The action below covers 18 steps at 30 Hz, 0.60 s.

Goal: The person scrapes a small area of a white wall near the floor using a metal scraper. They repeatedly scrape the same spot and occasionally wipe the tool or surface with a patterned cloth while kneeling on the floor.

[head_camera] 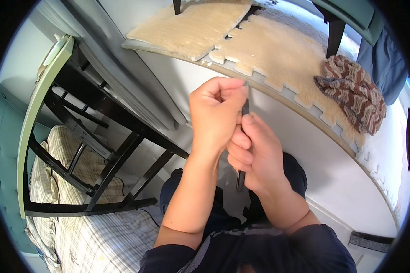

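Note:
My right hand [259, 150] is wrapped around a slim black tool [240, 181], which it holds upright in front of my body. The lower end of its handle sticks out beneath my fingers. Its narrow, greyish upper end rises beside my left hand [215, 109], whose fingers are curled and whose thumb and forefinger pinch at the tip. Both hands touch or nearly touch at the knuckles. My grip hides the middle of the tool, so its exact kind cannot be made out.
Beyond my hands, beige plush interlocking foam mats [280, 58] cover a raised white platform [314, 150]. A striped knitted cloth [355, 92] lies at its right. On the left, a black-framed piece of furniture [123, 116] with a green edge stands against a bed [99, 235] with checked bedding. Grey curtains [123, 78] hang behind.

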Each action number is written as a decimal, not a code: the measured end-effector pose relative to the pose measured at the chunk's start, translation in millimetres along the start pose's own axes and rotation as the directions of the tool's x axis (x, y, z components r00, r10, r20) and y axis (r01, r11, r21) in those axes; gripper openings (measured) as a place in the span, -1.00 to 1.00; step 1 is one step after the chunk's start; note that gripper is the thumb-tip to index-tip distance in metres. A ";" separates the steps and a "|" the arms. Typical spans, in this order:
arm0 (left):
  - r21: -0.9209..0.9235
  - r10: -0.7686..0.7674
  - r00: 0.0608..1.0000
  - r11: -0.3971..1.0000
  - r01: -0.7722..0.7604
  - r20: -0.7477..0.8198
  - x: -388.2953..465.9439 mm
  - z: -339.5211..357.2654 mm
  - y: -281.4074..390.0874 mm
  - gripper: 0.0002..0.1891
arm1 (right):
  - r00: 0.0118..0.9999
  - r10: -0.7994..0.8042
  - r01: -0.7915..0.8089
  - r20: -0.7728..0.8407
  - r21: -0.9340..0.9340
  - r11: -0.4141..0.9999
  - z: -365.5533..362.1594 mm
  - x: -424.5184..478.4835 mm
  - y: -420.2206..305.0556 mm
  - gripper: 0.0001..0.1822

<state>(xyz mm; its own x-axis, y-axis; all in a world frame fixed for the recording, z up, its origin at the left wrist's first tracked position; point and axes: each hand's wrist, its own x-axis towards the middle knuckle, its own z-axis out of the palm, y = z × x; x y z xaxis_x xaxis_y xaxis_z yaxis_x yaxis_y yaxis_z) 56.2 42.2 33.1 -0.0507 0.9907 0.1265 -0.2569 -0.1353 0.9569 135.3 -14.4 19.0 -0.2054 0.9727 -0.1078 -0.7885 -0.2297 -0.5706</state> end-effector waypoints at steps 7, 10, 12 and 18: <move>-0.129 0.040 0.984 0.990 -0.063 -0.174 19.4 -29.5 0.2 -0.88 | 0.988 0.017 0.038 0.155 -0.345 0.938 4.7 42.6 2.8 -0.76; -0.134 0.036 0.977 0.989 -0.066 -0.212 24.5 -33.3 -0.7 -0.87 | 0.991 0.009 0.042 0.132 -0.374 0.927 9.7 52.2 6.6 -0.74; -0.129 0.025 0.975 0.990 -0.055 -0.220 27.7 -35.0 -3.0 -0.87 | 0.993 0.012 0.035 0.121 -0.378 0.925 10.0 55.7 8.3 -0.74; -0.088 0.034 0.973 0.995 -0.056 -0.229 31.3 -32.6 -9.8 -0.88 | 0.995 0.010 0.031 0.103 -0.388 0.921 3.6 57.9 7.6 -0.75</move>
<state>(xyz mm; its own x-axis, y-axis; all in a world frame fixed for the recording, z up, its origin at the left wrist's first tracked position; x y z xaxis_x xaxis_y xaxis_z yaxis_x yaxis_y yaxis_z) 25.6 74.0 19.2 -0.2792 0.9554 0.0959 -0.3375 -0.1911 0.9217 115.4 40.0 11.4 -0.2718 0.9619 -0.0286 -0.5081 -0.1687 -0.8446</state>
